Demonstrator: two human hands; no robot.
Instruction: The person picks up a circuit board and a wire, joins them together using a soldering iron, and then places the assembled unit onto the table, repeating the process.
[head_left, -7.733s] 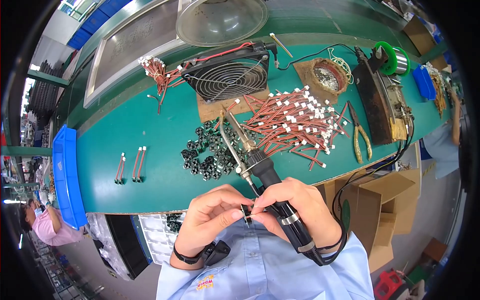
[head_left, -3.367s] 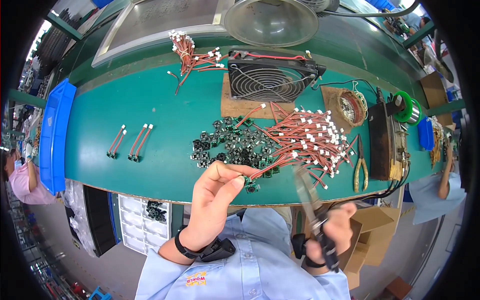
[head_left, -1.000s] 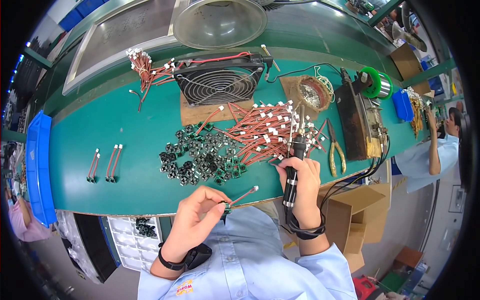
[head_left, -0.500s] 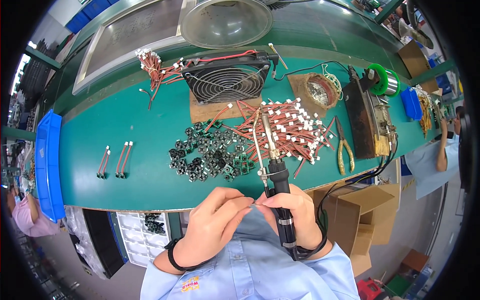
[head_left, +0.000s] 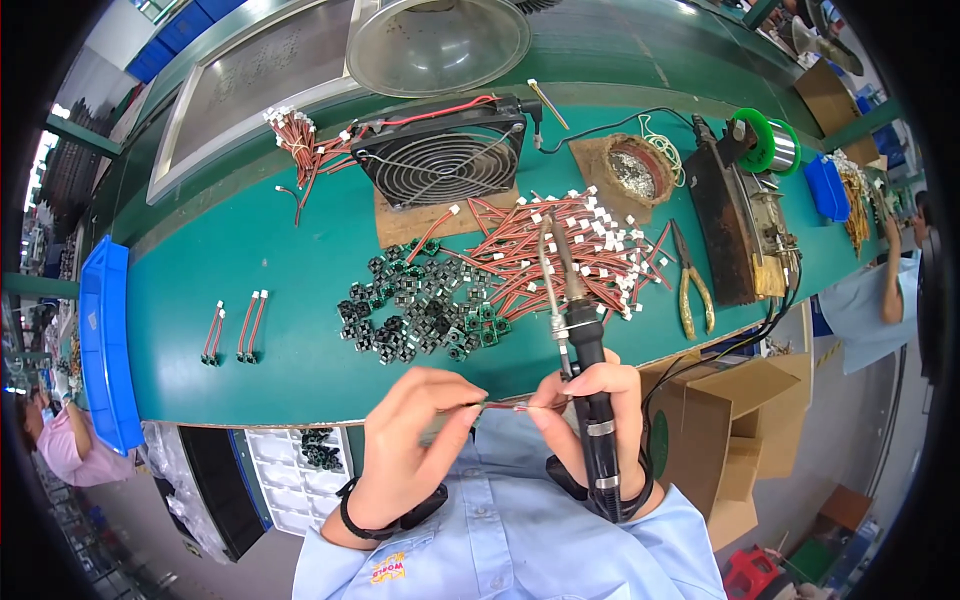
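Just beyond the table's front edge, my left hand is closed, pinching a small dark green part whose details are too small to make out. Between my hands stretches a short red-and-dark wire lead. My right hand pinches the lead's other end and also grips a black-handled soldering iron. The iron's metal tip and thin side tube point away from me, over a pile of red wire leads with white connectors. To the left of that pile lie many small black switches on green boards.
Wired boards lie at left beside a blue tray. Behind the piles stands a black fan. Pliers, a solder dish, a dark soldering station and a green solder spool sit at right. Cables hang beside my right arm.
My hands have drawn slightly apart, so the wire lead between them now shows. The soldering iron has shifted right with my right hand. The whole view has turned slightly.
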